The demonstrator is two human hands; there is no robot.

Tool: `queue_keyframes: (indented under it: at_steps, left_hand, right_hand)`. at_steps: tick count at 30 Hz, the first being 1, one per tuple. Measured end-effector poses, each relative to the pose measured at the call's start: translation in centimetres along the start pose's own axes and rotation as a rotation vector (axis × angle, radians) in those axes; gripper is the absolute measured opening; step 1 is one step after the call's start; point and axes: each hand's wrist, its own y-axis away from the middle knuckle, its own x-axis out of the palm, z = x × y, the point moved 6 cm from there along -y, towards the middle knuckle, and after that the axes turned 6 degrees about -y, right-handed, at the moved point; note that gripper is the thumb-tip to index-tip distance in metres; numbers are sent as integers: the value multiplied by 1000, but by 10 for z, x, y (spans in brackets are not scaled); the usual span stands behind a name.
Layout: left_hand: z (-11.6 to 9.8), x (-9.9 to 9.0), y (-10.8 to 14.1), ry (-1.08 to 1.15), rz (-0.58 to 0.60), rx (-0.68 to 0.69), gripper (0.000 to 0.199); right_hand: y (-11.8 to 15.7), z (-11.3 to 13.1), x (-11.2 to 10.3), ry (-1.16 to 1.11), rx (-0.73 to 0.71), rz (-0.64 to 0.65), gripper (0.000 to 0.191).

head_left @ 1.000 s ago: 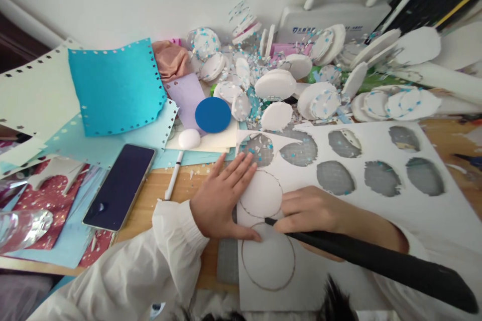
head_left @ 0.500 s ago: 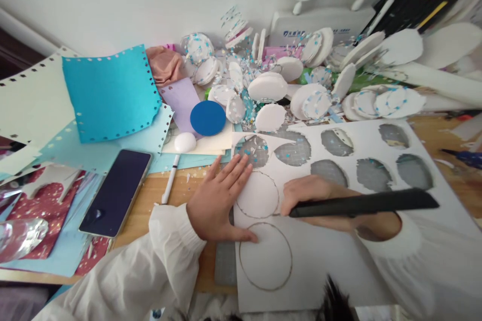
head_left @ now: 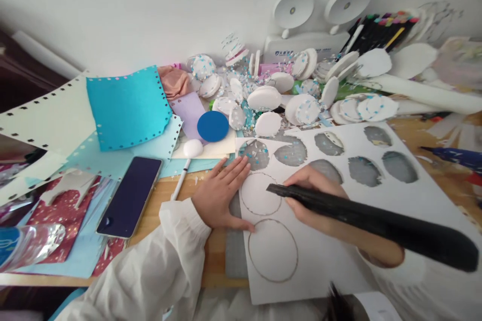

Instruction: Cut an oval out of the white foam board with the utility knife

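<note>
My left hand [head_left: 222, 195] lies flat with its thumb spread, pressing the left edge of a white foam board [head_left: 324, 271]. My right hand [head_left: 312, 195] is closed around a black utility knife [head_left: 361, 218]. The knife's tip is over the upper of two outlined circles [head_left: 258, 193], and the frame does not settle whether it touches the board. The lower outlined circle [head_left: 273, 251] sits just below my left thumb. Several ragged round holes [head_left: 364, 170] in the board's upper part show a grey cutting mat [head_left: 235, 256] beneath.
Behind the board are piled several white foam discs [head_left: 264, 98] with blue confetti. To the left lie a phone [head_left: 130, 195], a white pen [head_left: 181, 179], a blue disc [head_left: 213, 126] and blue paper [head_left: 128, 108]. A blue-handled tool [head_left: 457, 157] rests at right; markers [head_left: 387, 30] stand behind.
The knife has swung from nearly level to a slant, its tip now up and left over the upper circle. My left hand stays flat on the board. The view has shifted slightly.
</note>
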Motion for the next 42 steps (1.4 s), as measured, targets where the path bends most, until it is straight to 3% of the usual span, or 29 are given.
queue_keyframes:
  at_steps: [6, 11, 25, 33, 42]
  left_hand:
    - [-3, 0, 2, -8, -38, -3, 114]
    - [-2, 2, 3, 1, -10, -3, 118]
    - [-2, 2, 2, 40, -10, -13, 117]
    - [-2, 2, 0, 56, 33, -23, 115]
    - [0, 2, 1, 67, 30, -28, 119]
  right_hand:
    - [23, 2, 43, 47, 21, 63, 17]
    - [27, 1, 60, 109, -79, 50, 15]
    - [32, -6, 72, 209, -82, 177, 8]
    - [28, 13, 80, 359, -380, 217, 13]
    - [27, 16, 80, 317, -410, 339, 17]
